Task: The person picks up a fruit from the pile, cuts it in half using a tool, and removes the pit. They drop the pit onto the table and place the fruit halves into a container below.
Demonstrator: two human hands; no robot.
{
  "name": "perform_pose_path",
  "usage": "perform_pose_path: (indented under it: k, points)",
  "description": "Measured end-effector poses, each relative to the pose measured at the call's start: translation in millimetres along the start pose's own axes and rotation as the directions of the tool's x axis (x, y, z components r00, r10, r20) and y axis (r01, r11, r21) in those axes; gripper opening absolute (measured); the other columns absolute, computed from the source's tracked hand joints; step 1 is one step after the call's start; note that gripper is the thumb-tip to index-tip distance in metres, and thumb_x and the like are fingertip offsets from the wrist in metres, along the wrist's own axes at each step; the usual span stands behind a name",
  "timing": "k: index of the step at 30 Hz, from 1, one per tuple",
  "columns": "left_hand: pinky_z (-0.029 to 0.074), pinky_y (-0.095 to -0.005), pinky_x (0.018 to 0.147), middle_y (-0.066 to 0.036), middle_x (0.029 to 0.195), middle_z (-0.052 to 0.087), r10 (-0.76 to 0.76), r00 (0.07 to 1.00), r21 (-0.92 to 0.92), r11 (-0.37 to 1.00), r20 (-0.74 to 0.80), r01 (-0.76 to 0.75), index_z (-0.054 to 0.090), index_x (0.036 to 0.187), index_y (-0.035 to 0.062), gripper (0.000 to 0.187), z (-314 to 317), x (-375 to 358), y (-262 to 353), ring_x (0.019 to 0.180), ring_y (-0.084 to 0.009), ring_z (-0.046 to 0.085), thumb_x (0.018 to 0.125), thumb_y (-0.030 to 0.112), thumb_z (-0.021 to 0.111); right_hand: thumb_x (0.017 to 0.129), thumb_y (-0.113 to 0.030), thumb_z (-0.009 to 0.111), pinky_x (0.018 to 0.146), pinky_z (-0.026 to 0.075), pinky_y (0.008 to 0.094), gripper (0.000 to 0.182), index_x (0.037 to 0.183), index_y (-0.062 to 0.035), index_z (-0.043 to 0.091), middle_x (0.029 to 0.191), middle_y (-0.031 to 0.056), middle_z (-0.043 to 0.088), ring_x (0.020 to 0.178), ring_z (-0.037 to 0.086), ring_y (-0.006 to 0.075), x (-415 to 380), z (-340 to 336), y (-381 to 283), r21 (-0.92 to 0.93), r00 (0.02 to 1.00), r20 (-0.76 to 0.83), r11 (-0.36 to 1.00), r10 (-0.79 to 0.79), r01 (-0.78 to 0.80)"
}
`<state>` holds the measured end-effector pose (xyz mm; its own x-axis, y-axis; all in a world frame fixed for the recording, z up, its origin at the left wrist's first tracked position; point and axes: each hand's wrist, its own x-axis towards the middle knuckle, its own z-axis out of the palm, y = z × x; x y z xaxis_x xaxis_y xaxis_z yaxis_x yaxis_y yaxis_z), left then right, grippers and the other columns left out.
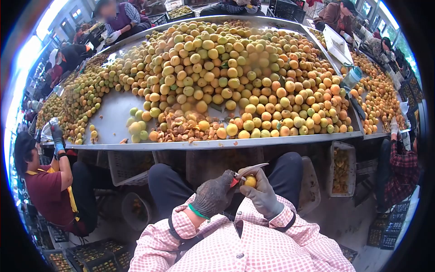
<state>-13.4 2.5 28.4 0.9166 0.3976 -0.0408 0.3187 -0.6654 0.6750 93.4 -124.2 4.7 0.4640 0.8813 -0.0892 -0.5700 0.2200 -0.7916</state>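
My left hand, in a dark knit glove with a green band at the wrist, is closed around a red-handled metal tool. A pale curved blade-like piece reaches from the tool toward my right hand; how the parts join is hard to make out. In a grey glove, my right hand grips a yellow apricot between thumb and fingers. The tool's metal tip is at the apricot, over my lap. Ahead, a metal table bears a large heap of whole apricots, with cut apricot pieces near its front edge.
Below the table stand pale crates and a crate of fruit pieces. A bucket sits left of my legs. Co-workers sit on both sides and across the table. A blue-capped bottle and a white tray are at the right.
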Motion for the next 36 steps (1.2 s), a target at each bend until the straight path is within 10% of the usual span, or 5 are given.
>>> perform_pose_path:
  k: [13,17,21,26,36]
  points:
    - [0.048,-0.0485,0.056,-0.02,0.073,0.063,0.076,0.997,-0.051,0.996,0.011,-0.075,0.051,0.107,0.0085,0.032,26.5,-1.7,-20.8,0.068,-0.04,0.062,0.082,0.024,0.064,0.08,0.005,0.062,0.074,0.046,0.0234,0.038,0.112,-0.0037,0.045,0.1,0.006,0.049,0.081,0.054,0.0133,2.9,-9.0,-9.9,-0.828,0.91,0.193,0.437,-0.366,0.351]
    - [0.05,-0.0447,0.059,-0.016,0.072,0.062,0.126,0.989,-0.07,0.99,0.072,-0.121,0.051,0.108,0.0098,0.033,16.9,7.6,-14.3,0.063,-0.0352,0.064,0.084,0.028,0.065,0.082,-0.005,0.068,0.067,0.047,0.0258,0.043,0.119,-0.0036,0.045,0.087,0.0036,0.054,0.076,0.057,0.0139,0.7,-28.6,-9.3,0.012,0.937,-0.027,0.938,0.347,-0.347]
    - [0.05,-0.04,0.06,-0.012,0.077,0.061,0.113,0.993,-0.487,0.867,-0.021,-0.109,0.05,0.109,0.0106,0.034,44.9,15.2,-26.5,0.064,-0.026,0.063,0.086,0.029,0.066,0.089,-0.017,0.065,0.059,0.042,0.0211,0.034,0.116,-0.0074,0.049,0.086,0.0007,0.051,0.066,0.047,0.0068,4.4,-29.0,-21.0,-0.949,0.94,0.245,0.14,-0.236,0.283]
    - [0.037,-0.0221,0.042,0.0,0.07,0.047,-0.074,0.894,-0.895,-0.093,0.443,0.436,0.048,0.113,0.0155,0.023,-8.0,22.7,2.8,0.053,-0.0092,0.045,0.093,0.02,0.058,0.093,-0.025,0.058,0.064,0.046,0.0242,0.035,0.12,-0.0071,0.045,0.1,0.0046,0.055,0.076,0.054,0.0126,5.9,-38.6,-22.8,0.124,0.992,-0.032,0.985,0.125,-0.12]
    - [0.049,-0.0322,0.064,-0.012,0.083,0.062,0.054,0.995,-0.509,0.856,-0.079,-0.087,0.06,0.1,0.0022,0.023,-11.8,0.6,3.2,0.073,-0.0222,0.063,0.083,0.015,0.069,0.082,-0.003,0.068,0.101,0.041,0.0362,0.047,0.122,-0.0061,0.043,0.118,0.0104,0.056,0.125,0.045,0.0219,6.0,-23.7,-39.7,-0.128,0.981,0.1,0.975,-0.167,0.179]
